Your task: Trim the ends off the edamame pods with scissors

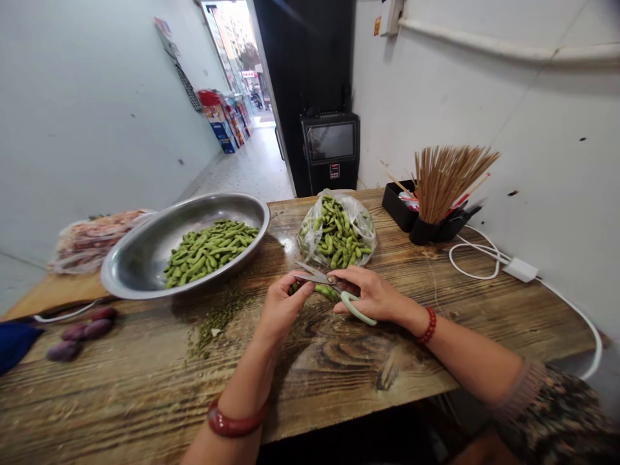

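Note:
My right hand (371,294) is closed around a pair of scissors (356,309) with pale green handles. Their metal blades point left and stand apart, close to my left fingertips. Pinched in my left hand (283,307) is a green edamame pod, mostly hidden by the fingers. More edamame pods (327,292) show between and below the two hands. Just beyond them stands an open clear plastic bag (367,227) full of edamame. To the left, a wide steel basin (130,268) holds a pile of edamame pods (208,252). Small green trimmings (217,323) lie scattered beside my left hand.
Several purple-red oval fruits or vegetables (97,328) lie at the left. Behind them is a plastic bag of pinkish meat-like pieces (97,239). Wooden skewers (443,184) stand in a black holder (421,231) at the right, near a white cable (477,276) with an adapter.

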The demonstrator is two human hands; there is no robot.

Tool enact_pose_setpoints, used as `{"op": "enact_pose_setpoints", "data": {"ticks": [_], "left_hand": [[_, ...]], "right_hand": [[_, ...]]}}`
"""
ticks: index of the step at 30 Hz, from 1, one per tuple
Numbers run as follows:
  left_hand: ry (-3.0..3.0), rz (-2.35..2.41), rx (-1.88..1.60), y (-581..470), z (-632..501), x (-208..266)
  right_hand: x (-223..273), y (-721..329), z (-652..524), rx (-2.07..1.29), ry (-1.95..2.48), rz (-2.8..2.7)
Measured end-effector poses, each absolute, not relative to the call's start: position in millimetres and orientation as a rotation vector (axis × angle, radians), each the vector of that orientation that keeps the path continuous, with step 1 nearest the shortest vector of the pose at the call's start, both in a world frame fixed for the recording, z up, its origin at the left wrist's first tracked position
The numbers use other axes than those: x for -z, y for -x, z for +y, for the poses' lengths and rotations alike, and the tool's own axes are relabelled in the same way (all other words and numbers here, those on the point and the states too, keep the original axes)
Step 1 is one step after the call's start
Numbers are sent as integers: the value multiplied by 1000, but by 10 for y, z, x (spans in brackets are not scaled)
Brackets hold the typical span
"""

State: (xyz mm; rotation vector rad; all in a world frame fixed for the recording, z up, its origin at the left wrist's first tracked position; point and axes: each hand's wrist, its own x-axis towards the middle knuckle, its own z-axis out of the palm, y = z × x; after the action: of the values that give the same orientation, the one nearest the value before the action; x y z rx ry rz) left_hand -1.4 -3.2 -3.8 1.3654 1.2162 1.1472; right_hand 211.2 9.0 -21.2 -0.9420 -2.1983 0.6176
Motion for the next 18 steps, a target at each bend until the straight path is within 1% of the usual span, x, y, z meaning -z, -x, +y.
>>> {"op": "enact_pose_setpoints", "data": {"ticks": [10,18], "left_hand": [[-1394,1217,-1193,3,-30,16],[-1296,1204,-1215,-20,-52,-17]], "right_hand": [[217,-2124,93,-601,930,-2235],[204,-2110,87,-622,948,-2216]]}}
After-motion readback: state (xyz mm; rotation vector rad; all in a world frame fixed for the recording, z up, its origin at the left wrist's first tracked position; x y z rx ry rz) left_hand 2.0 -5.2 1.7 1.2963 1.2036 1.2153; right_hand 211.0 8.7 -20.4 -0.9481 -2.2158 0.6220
